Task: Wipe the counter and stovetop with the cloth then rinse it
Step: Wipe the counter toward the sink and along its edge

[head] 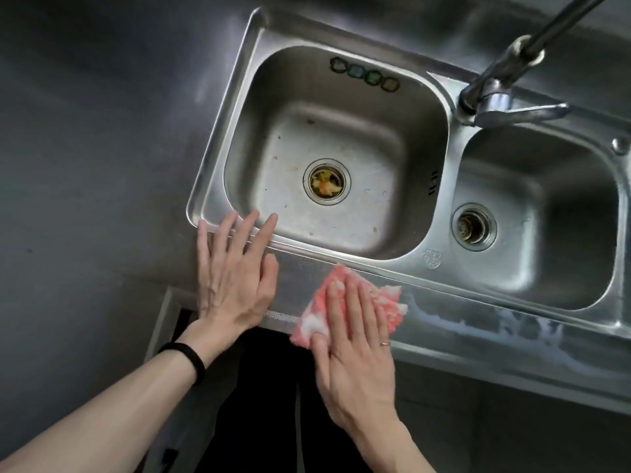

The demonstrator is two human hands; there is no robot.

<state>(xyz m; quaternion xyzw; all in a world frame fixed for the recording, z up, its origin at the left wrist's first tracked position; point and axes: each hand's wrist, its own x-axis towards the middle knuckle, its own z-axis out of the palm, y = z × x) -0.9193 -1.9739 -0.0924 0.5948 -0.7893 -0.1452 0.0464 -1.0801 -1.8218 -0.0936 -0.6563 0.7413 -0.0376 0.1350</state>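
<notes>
head view: right hand (355,339) lies flat with straight fingers pressing the pink and white cloth (386,303) onto the steel counter (478,322) strip just in front of the double sink (218,186). left hand (235,278) rests flat, fingers spread and holding nothing, across the sink's front left rim. a faucet (502,87) stands between the basins.
</notes>
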